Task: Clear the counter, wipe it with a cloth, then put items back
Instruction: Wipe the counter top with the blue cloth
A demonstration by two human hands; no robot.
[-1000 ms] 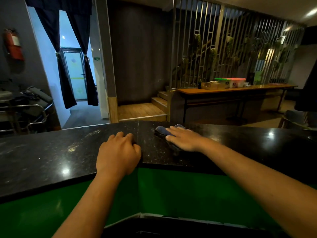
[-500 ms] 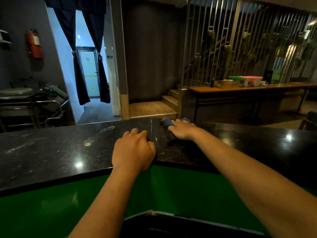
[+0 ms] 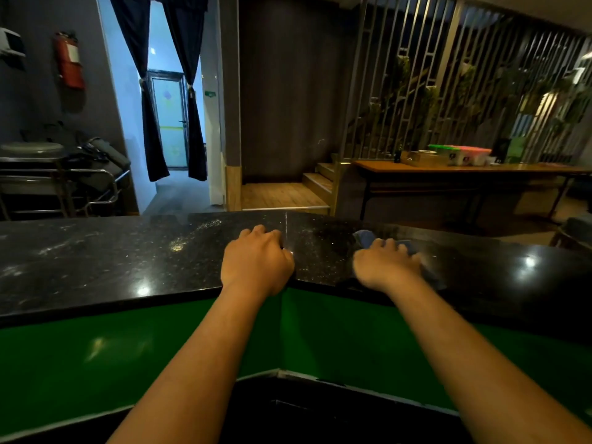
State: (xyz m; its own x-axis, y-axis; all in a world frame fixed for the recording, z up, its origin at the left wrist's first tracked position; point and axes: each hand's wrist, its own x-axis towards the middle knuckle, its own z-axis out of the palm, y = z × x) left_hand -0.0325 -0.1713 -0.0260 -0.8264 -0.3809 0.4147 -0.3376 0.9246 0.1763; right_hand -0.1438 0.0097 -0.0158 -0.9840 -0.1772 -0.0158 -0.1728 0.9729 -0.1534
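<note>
The person stands behind a black speckled counter (image 3: 96,270) that bends at a seam, its inner face green. The left hand (image 3: 256,261) rests on the top just left of the seam, knuckles up, fingers curled under and close together, holding nothing that shows; whether the fingertips press the stone cannot be told. The right hand (image 3: 386,265) lies on a blue cloth (image 3: 365,237) right of the seam, near the counter's far edge. Its fingers lie close together and bend down over the cloth, which pokes out beyond the fingertips and at the hand's right side; whether they grip it or only press it flat cannot be told, as the hand is slightly blurred. The two hands are apart, with the seam between them. Pale dusty streaks (image 3: 208,225) mark the counter to the left of the left hand, and ceiling lights glint on the polished top. Beyond the counter, a wooden table (image 3: 480,169) on the right carries boxes (image 3: 458,153) with green and pink lids. A red extinguisher (image 3: 69,60) hangs on the left wall, and dark curtains (image 3: 150,123) frame a bright doorway.
</note>
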